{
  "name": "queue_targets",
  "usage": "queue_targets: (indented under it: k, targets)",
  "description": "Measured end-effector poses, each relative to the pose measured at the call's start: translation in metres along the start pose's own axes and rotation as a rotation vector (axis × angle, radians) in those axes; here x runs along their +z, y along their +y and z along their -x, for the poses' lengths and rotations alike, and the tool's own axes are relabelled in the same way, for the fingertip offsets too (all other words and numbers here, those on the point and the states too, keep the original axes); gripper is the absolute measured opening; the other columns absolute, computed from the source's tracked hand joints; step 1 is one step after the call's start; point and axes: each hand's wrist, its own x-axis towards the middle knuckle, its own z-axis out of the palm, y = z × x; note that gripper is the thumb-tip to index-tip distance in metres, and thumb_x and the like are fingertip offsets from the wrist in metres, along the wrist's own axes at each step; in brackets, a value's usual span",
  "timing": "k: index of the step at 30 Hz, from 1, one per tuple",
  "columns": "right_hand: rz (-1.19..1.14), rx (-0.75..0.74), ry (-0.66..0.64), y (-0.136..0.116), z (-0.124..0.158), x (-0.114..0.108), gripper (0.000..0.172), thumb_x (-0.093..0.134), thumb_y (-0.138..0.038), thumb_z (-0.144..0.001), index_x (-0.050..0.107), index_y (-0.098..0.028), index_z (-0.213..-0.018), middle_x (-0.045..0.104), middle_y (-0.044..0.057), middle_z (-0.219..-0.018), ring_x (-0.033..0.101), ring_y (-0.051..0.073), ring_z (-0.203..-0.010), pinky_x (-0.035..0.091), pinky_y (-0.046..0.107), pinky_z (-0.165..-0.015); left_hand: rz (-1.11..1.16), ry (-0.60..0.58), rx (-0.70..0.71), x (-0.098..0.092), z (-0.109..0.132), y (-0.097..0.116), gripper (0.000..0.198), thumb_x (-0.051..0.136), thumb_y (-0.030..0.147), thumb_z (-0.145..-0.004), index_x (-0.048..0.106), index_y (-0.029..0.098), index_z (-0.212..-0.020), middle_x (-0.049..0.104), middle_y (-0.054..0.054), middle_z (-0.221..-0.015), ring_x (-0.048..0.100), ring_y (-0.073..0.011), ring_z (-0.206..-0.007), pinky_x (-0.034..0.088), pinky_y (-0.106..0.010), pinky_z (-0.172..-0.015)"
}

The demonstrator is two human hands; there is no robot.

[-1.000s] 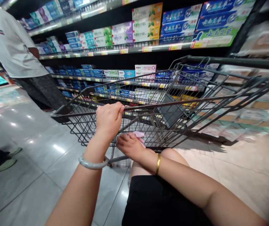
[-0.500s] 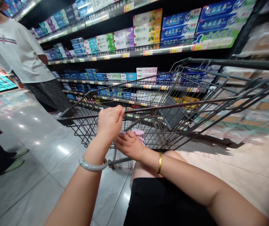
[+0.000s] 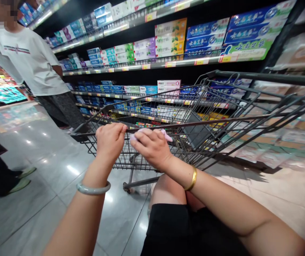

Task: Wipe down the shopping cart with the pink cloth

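A dark wire shopping cart (image 3: 195, 122) stands sideways in front of me. My left hand (image 3: 110, 141), below which a pale bangle sits on the wrist, is closed over the cart's top rim near its left end. Just to the right, my right hand (image 3: 152, 147) is curled around a pink cloth (image 3: 167, 136) and presses it against the same rim. Only the ends of the cloth show past my fingers. A dark grey panel (image 3: 196, 131) hangs inside the cart toward its right end.
Behind the cart run store shelves (image 3: 142, 67) with rows of boxed toothpaste. A person in a white shirt (image 3: 32, 60) stands at the left. Another person's shoes (image 3: 21, 185) show on the tiled floor (image 3: 37, 217). Wrapped packages (image 3: 296, 124) are stacked at the right.
My right hand has risen with the pink cloth from the cart's wire side up to the top rim. My left hand has slid left along that rim.
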Motion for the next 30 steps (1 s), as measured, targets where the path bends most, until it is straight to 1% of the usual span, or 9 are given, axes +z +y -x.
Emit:
queue_targets:
  k: [2, 4, 7, 9, 13, 18, 24, 27, 30]
  targets:
    - [0.014, 0.032, 0.033, 0.0, -0.005, 0.0, 0.018, 0.053, -0.024, -0.103, 0.066, -0.025, -0.116, 0.068, 0.002, -0.126, 0.049, 0.02, -0.122, 0.034, 0.039, -0.095, -0.031, 0.011, -0.002, 0.005, 0.004, -0.006, 0.038, 0.036, 0.038, -0.104, 0.065, 0.022, -0.085, 0.07, -0.006, -0.083, 0.062, -0.0228, -0.084, 0.036, -0.037, -0.076]
    - [0.016, -0.008, 0.034, -0.001, -0.005, 0.002, 0.017, 0.053, -0.023, -0.103, 0.067, -0.024, -0.112, 0.069, 0.002, -0.123, 0.05, 0.02, -0.119, 0.034, 0.039, -0.094, -0.032, 0.03, 0.003, 0.01, 0.006, -0.009, 0.038, 0.036, 0.037, -0.104, 0.062, 0.022, -0.08, 0.068, -0.005, -0.078, 0.059, -0.0224, -0.078, 0.034, -0.037, -0.073]
    - [0.003, -0.072, 0.01, -0.003, -0.006, 0.004, 0.016, 0.053, -0.022, -0.102, 0.068, -0.023, -0.108, 0.07, 0.001, -0.119, 0.052, 0.02, -0.114, 0.034, 0.039, -0.093, -0.005, 0.078, 0.005, 0.015, 0.008, -0.009, 0.038, 0.035, 0.036, -0.104, 0.06, 0.022, -0.079, 0.068, -0.005, -0.078, 0.058, -0.0226, -0.077, 0.034, -0.038, -0.074]
    - [-0.001, -0.039, 0.012, -0.003, -0.011, 0.003, 0.017, 0.052, -0.022, -0.103, 0.068, -0.024, -0.11, 0.07, 0.001, -0.119, 0.052, 0.02, -0.114, 0.034, 0.039, -0.092, 0.022, 0.092, 0.01, 0.016, 0.007, -0.01, 0.038, 0.035, 0.037, -0.104, 0.06, 0.022, -0.08, 0.067, -0.005, -0.078, 0.058, -0.0226, -0.077, 0.035, -0.037, -0.074]
    - [0.011, 0.068, 0.021, -0.005, -0.021, 0.004, 0.019, 0.05, -0.025, -0.104, 0.066, -0.026, -0.115, 0.068, 0.003, -0.125, 0.05, 0.022, -0.118, 0.033, 0.041, -0.094, 0.091, 0.042, 0.035, 0.012, 0.005, -0.02, 0.04, 0.034, 0.04, -0.104, 0.057, 0.023, -0.077, 0.065, -0.005, -0.076, 0.057, -0.0213, -0.076, 0.037, -0.035, -0.071]
    - [-0.005, -0.038, -0.012, -0.015, -0.024, 0.009, 0.017, 0.051, -0.023, -0.104, 0.067, -0.024, -0.108, 0.07, 0.003, -0.12, 0.052, 0.021, -0.114, 0.034, 0.04, -0.092, 0.006, 0.045, 0.034, 0.01, 0.005, -0.032, 0.038, 0.036, 0.038, -0.104, 0.058, 0.022, -0.077, 0.067, -0.005, -0.079, 0.058, -0.0222, -0.081, 0.039, -0.036, -0.08]
    - [0.032, 0.084, 0.06, -0.012, -0.047, 0.007, 0.021, 0.047, -0.025, -0.105, 0.065, -0.026, -0.117, 0.068, 0.004, -0.126, 0.051, 0.022, -0.12, 0.034, 0.041, -0.093, 0.074, 0.036, 0.016, 0.01, 0.01, -0.037, 0.039, 0.036, 0.038, -0.102, 0.064, 0.021, -0.081, 0.069, -0.008, -0.083, 0.06, -0.0237, -0.083, 0.041, -0.037, -0.076]
    - [0.013, -0.008, 0.015, -0.019, -0.04, 0.012, 0.019, 0.05, -0.024, -0.104, 0.067, -0.023, -0.113, 0.069, 0.004, -0.123, 0.053, 0.023, -0.115, 0.036, 0.041, -0.092, 0.102, 0.044, 0.021, 0.009, 0.011, -0.041, 0.039, 0.036, 0.039, -0.103, 0.065, 0.021, -0.084, 0.072, -0.008, -0.089, 0.062, -0.0238, -0.088, 0.044, -0.037, -0.082]
    - [-0.015, -0.083, 0.038, -0.024, -0.037, 0.016, 0.017, 0.053, -0.022, -0.102, 0.068, -0.022, -0.107, 0.071, 0.002, -0.117, 0.054, 0.022, -0.112, 0.036, 0.041, -0.092, 0.085, 0.066, 0.015, 0.009, 0.013, -0.045, 0.038, 0.037, 0.038, -0.103, 0.066, 0.022, -0.084, 0.073, -0.006, -0.088, 0.062, -0.0232, -0.087, 0.042, -0.04, -0.091]
